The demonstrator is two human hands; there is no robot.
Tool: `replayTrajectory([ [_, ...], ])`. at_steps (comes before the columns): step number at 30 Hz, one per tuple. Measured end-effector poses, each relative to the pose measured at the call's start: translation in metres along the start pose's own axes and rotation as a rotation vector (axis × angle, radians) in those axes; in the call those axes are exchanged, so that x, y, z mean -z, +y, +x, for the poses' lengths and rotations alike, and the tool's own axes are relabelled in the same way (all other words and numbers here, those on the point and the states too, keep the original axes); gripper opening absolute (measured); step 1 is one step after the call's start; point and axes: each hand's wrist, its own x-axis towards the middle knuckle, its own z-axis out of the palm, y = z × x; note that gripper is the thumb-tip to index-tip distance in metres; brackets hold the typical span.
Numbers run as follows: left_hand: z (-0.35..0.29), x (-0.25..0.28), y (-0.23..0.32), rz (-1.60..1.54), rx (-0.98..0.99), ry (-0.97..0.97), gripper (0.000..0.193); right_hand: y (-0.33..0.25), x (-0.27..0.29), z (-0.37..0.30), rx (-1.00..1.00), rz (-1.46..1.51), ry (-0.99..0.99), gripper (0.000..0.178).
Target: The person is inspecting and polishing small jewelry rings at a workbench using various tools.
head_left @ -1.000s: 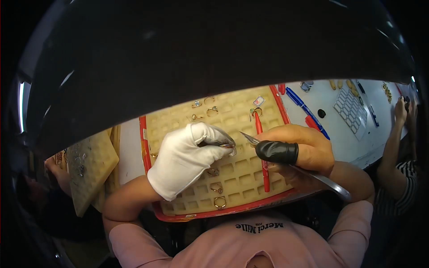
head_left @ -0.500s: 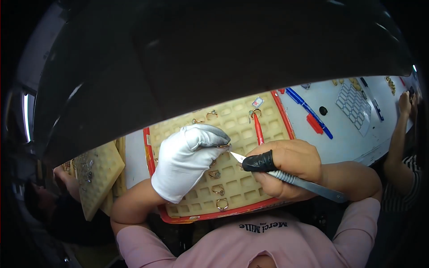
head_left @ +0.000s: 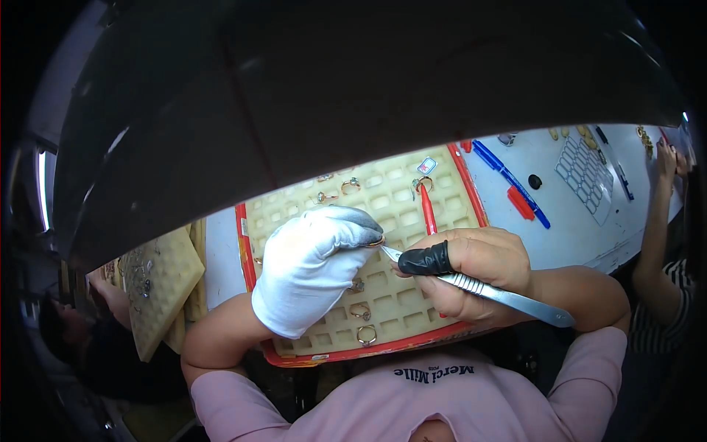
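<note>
My left hand (head_left: 317,265), in a white glove, is closed with its fingertips pinching a ring (head_left: 377,241), of which only a gold-coloured edge shows. My right hand (head_left: 475,276) grips a silver scalpel (head_left: 508,296) with a ribbed handle; a black finger cot covers one finger. The blade's tip reaches the ring at the gloved fingertips. Beneath both hands lies a cream tray (head_left: 398,302) of square hollows in a red frame. Several rings stand in it, among them one near the front (head_left: 367,336). A red pen (head_left: 428,210) runs under my right hand.
A blue pen (head_left: 512,184), a red cap (head_left: 521,203), a black round piece (head_left: 535,181) and a clear gridded sheet (head_left: 583,177) lie on the white table at right. Another cream tray (head_left: 166,287) stands at left. A dark cover (head_left: 331,96) hides the far side. People sit on both sides.
The scalpel has tilted slightly, and its blade has moved a little up and right with the ring. The gloved fingers have shifted slightly; both grips stay the same.
</note>
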Motion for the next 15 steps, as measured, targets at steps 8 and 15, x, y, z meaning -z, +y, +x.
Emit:
replayTrajectory([
  [8, -0.0011, 0.0001, -0.0004, 0.019, -0.007, -0.005, 0.017, -0.0005, 0.0011, -0.0002, -0.028, 0.001, -0.038, 0.01],
  [15, -0.0038, -0.002, -0.0022, -0.07, 0.059, -0.003, 0.018, 0.0026, -0.0014, -0.0008, 0.002, 0.004, 0.001, 0.014],
])
